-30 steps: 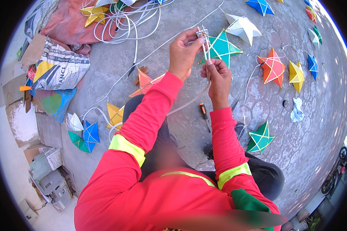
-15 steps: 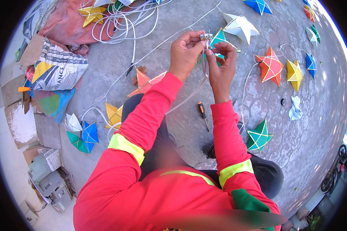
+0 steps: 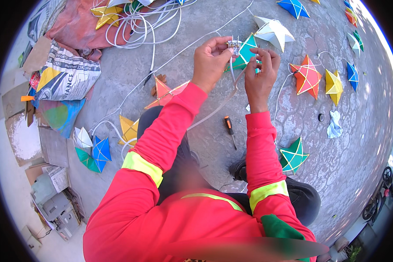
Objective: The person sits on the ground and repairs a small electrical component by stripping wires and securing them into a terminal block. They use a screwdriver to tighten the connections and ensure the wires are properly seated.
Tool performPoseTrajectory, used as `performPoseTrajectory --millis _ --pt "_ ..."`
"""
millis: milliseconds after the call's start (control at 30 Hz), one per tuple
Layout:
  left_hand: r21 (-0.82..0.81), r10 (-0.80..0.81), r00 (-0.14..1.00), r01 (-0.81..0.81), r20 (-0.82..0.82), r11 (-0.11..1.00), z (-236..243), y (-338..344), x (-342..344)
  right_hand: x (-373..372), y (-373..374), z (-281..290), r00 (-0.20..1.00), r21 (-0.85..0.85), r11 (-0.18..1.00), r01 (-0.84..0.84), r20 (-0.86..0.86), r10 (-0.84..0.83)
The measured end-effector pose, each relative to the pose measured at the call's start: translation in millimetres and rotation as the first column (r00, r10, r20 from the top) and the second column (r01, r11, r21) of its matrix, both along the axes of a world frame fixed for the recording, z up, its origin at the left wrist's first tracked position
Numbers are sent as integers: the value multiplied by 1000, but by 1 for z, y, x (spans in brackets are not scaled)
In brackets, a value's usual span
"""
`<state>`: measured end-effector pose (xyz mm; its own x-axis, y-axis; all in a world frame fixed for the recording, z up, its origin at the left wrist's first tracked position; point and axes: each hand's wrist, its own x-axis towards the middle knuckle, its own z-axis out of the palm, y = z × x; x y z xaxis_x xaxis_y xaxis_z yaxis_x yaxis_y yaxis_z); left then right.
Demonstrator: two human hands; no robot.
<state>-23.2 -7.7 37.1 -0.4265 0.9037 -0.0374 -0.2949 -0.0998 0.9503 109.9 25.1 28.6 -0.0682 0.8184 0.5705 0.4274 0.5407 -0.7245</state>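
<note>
Pinched in the fingers of my left hand (image 3: 212, 61) is a small white electrical fitting (image 3: 234, 46) with metal terminals showing. A pale two-strand cord (image 3: 218, 107) rises from near my left knee toward it. One strand reaches the fitting, and the other seems to lead toward my right hand (image 3: 262, 72). That hand is just right of the fitting and apart from it, thumb and fingers drawn together; what lies between them is too small to make out. A green star lantern (image 3: 248, 51) lies on the ground behind both hands.
An orange-and-black screwdriver (image 3: 228, 124) lies below my hands. Around are star lanterns, including a white one (image 3: 273, 32), a red one (image 3: 305, 76) and a yellow one (image 3: 334, 85). Coiled white cable (image 3: 146, 26) lies far left near a printed sack (image 3: 70, 72).
My right hand has come away from the fitting, moving right and slightly down. My left hand still holds the fitting in almost the same place.
</note>
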Motion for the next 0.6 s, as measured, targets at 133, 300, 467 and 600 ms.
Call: performPoseTrajectory --millis 133,300,467,600 --pt "9 -23 999 24 -38 1000 -2 0 0 1 5 2 992 31 992 -126 -15 126" --pt "23 -44 987 48 -152 999 -5 0 -1 1 14 5 981 147 975 -167 119 150" --pt "-10 -64 979 64 -191 998 -5 -1 -2 2 15 15 974 178 964 -200 145 175" --pt "-16 -44 986 42 -164 999 -3 0 0 2 5 15 965 -147 956 -253 -101 240"
